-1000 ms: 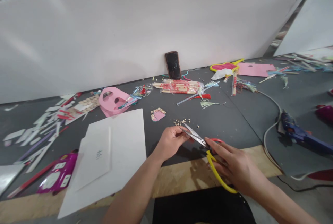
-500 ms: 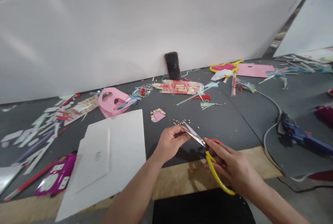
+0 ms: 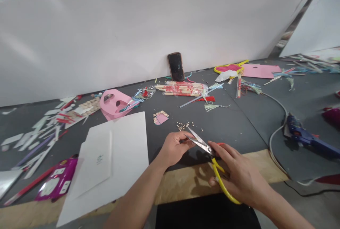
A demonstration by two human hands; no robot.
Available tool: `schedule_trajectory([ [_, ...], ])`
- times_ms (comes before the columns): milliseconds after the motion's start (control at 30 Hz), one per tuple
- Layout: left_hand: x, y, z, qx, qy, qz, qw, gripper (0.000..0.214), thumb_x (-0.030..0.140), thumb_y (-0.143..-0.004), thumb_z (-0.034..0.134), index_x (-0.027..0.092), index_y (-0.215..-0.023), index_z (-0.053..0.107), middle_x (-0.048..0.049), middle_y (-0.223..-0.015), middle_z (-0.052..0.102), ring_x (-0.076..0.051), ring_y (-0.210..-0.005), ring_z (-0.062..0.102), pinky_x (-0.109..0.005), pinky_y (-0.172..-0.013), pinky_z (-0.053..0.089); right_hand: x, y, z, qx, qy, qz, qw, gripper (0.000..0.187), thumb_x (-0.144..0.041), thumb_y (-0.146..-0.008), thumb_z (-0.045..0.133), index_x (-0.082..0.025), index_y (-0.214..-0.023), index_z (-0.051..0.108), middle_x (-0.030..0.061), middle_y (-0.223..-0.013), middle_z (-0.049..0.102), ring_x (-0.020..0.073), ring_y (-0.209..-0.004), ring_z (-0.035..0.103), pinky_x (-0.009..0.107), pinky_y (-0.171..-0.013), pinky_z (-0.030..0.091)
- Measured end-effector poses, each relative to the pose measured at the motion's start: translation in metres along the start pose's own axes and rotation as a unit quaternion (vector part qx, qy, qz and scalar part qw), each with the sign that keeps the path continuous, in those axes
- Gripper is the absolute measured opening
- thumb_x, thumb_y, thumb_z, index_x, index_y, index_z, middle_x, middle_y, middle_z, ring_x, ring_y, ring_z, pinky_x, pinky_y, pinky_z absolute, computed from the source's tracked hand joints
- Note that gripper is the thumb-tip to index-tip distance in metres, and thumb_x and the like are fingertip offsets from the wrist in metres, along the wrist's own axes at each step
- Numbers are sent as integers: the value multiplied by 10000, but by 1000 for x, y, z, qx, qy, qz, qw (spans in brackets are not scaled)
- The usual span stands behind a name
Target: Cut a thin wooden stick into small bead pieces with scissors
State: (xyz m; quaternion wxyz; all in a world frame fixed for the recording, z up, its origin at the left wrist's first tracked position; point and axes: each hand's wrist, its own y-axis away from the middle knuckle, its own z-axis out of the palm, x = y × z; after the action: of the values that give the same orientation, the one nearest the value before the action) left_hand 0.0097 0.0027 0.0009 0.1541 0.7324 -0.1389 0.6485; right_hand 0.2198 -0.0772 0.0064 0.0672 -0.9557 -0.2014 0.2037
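My right hand [image 3: 236,172] is closed around the yellow handles of a pair of scissors [image 3: 203,145]. Their blades are parted and point up and left. At the blade tips, my left hand [image 3: 174,147] pinches with thumb and forefinger; whatever lies between them is too small or hidden to make out. Just beyond the blades, small pale bits [image 3: 183,125] lie scattered on the dark table. A small pink piece [image 3: 161,118] edged with similar beige bits rests to their left.
White sheets [image 3: 127,158] overhang the wooden table edge at left, near a pink mask-like cutout [image 3: 115,103]. Wrapped sticks [image 3: 183,89] lie before an upright phone [image 3: 175,66]. A blue glue gun [image 3: 308,135] with a looping white cable sits at right. Paper strips [image 3: 45,129] clutter the far left.
The scissors' blades have opened slightly wider, and my right hand's fingers have shifted on the handles. My left hand keeps its pinch in nearly the same spot.
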Motion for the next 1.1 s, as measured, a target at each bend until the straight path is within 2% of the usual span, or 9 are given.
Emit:
schedule_trajectory([
  [100, 1, 0, -2, -7, -15, 10, 1000, 107, 258, -755, 659, 173, -759, 722, -49, -781, 710, -192, -755, 631, -254, -687, 466, 2, 0, -1, -10, 22, -20, 999, 692, -476, -765, 639, -113, -1321, 445, 197, -1122, 624, 308, -975, 647, 386, -737, 570],
  [200, 4, 0, -2, -15, -21, 20, 999, 111, 251, -757, 652, 168, -741, 725, -60, -800, 713, -196, -764, 635, -262, -702, 467, 4, 0, -1, -19, 34, -24, 999, 583, -392, -828, 566, -108, -1324, 449, 196, -1135, 631, 294, -957, 661, 365, -705, 575],
  [300, 6, 1, -2, -19, -21, 17, 999, 143, 283, -763, 656, 163, -738, 729, -65, -779, 708, -199, -756, 628, -265, -698, 469, 4, 0, 0, -17, 18, -28, 999, 499, -304, -864, 498, -123, -1327, 450, 172, -1120, 648, 266, -914, 677, 347, -695, 574],
  [400, 7, 2, 0, -19, 6, 6, 1000, 175, 314, -760, 670, 150, -745, 727, -62, -752, 700, -193, -731, 615, -261, -680, 470, 1, -1, 2, -6, -10, -33, 999, 462, -299, -898, 448, -130, -1328, 449, 157, -1072, 665, 244, -854, 686, 329, -679, 570],
  [733, 10, 3, 2, 24, 46, 3, 999, 175, 331, -752, 697, 161, -787, 718, -30, -759, 704, -170, -732, 617, -243, -691, 464, -2, -5, 4, -36, -56, 12, 998, 452, -313, -927, 415, -157, -1351, 389, 152, -1091, 646, 237, -859, 676, 330, -722, 555],
  [967, 8, 4, 2, 41, -1, 50, 998, 153, 323, -790, 668, 180, -805, 718, -34, -810, 712, -179, -772, 621, -250, -734, 463, -5, -6, 6, -26, -57, 13, 998, 452, -256, -914, 408, -173, -1354, 348, 159, -1145, 614, 250, -941, 656, 352, -759, 547],
  [1100, 8, 4, 1, 52, -35, 82, 995, 161, 313, -830, 625, 186, -787, 713, -41, -824, 695, -173, -790, 610, -245, -733, 452, -9, -7, 5, -24, -50, 18, 998, 433, -273, -907, 421, -168, -1322, 356, 154, -1118, 610, 238, -905, 657, 343, -733, 551],
])
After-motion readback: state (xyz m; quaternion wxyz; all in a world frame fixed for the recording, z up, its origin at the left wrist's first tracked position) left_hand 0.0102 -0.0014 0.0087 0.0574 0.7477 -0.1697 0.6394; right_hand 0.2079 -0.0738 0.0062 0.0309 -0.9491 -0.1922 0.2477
